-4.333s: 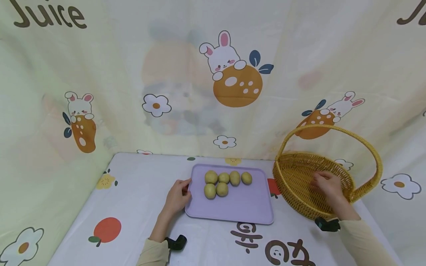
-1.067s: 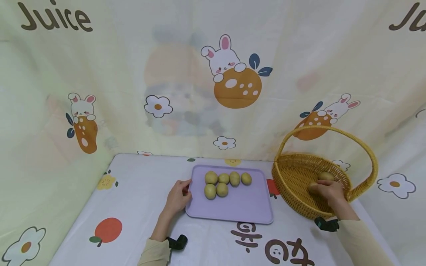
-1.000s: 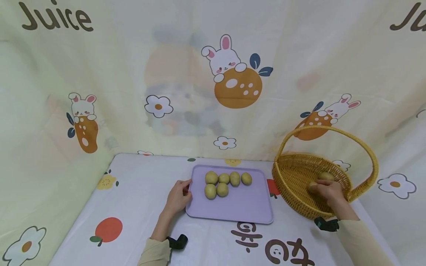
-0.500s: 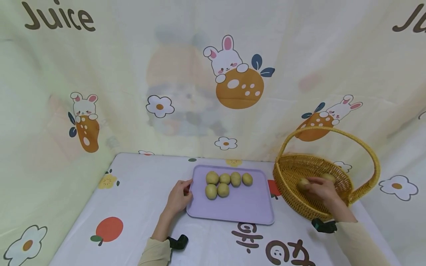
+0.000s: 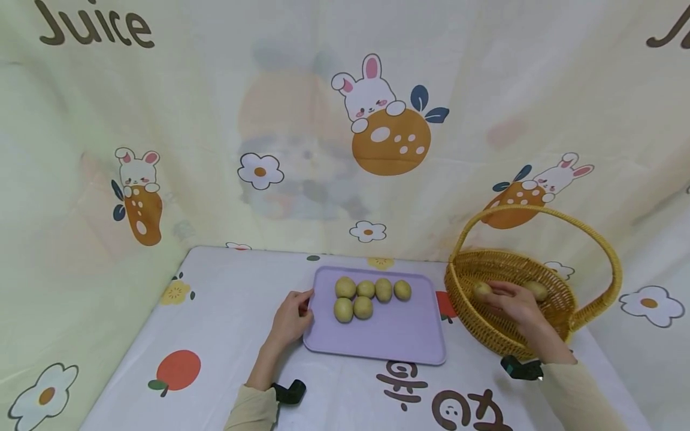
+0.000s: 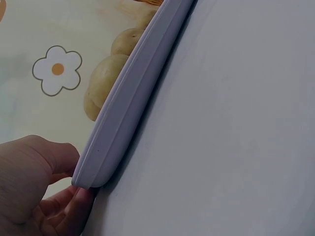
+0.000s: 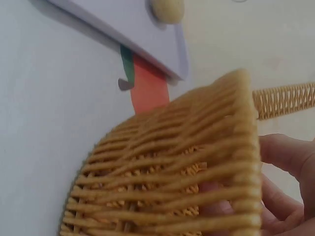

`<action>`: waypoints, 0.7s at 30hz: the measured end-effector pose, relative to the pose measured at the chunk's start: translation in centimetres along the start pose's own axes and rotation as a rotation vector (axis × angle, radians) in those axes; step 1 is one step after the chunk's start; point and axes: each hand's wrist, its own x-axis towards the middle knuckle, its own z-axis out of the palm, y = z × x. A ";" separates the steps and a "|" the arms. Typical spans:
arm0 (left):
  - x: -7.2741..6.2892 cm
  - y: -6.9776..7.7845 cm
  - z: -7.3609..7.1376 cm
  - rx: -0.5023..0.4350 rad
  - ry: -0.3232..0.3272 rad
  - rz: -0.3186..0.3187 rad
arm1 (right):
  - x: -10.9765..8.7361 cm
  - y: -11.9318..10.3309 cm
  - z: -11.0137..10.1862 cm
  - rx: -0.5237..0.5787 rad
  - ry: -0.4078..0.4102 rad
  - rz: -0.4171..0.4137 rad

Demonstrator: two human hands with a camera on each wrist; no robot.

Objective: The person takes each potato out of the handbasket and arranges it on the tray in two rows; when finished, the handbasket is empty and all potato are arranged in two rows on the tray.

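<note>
My left hand (image 5: 290,318) pinches the left edge of a lilac tray (image 5: 372,341); in the left wrist view the thumb lies at the rim and the fingers (image 6: 74,214) curl beneath it. Several potatoes (image 5: 345,288) sit on the tray in two rows toward its back. Inside a wicker basket (image 5: 480,335) on the right, my right hand (image 5: 518,306) holds a potato (image 5: 482,291) at the fingertips. A second potato (image 5: 536,291) lies behind that hand in the basket. From the right wrist, the basket wall (image 7: 187,167) covers part of the hand and the held potato.
A tall arched handle (image 5: 539,211) rises over the basket and the right hand. The white printed tablecloth (image 5: 226,335) runs under everything, and a printed curtain (image 5: 302,120) hangs behind the table. A black wrist camera (image 5: 521,367) sits close to the basket's front side.
The right hand reached into the basket, took hold of a potato and has moved left with it toward the basket's left side. The left hand keeps its place on the tray.
</note>
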 end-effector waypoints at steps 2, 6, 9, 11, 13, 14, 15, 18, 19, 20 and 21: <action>0.0 0.0 0.0 -0.003 0.002 -0.002 | 0.0 -0.2 0.2 0.009 -0.008 -0.017; 0.0 -0.1 0.0 -0.008 0.002 -0.009 | -0.2 -0.7 0.7 0.050 -0.020 -0.036; 0.0 -0.2 0.1 -0.005 0.002 -0.005 | -0.3 -1.1 1.0 0.073 -0.015 -0.041; 0.0 -0.2 0.1 -0.006 0.001 -0.003 | -0.4 -1.3 1.2 0.073 -0.010 -0.043; 0.0 -0.2 0.1 -0.006 0.003 0.002 | -0.4 -1.5 1.5 0.083 -0.007 -0.045; 0.0 -0.2 0.1 -0.007 0.004 0.003 | -0.4 -1.6 1.6 0.088 -0.006 -0.043; 0.0 -0.2 0.1 -0.007 0.006 0.006 | -0.4 -1.8 1.7 0.092 -0.005 -0.045; 0.0 -0.3 0.1 -0.009 0.011 0.012 | -0.3 -2.2 1.8 0.123 -0.011 -0.046; 0.0 -0.3 0.1 -0.009 0.011 0.014 | -0.3 -2.3 1.8 0.140 -0.014 -0.049; 0.0 -0.2 0.1 -0.011 0.010 0.013 | -0.3 -2.5 1.8 0.156 -0.017 -0.051; 0.0 -0.2 0.1 -0.011 0.010 0.015 | -0.3 -2.6 1.9 0.164 -0.021 -0.054</action>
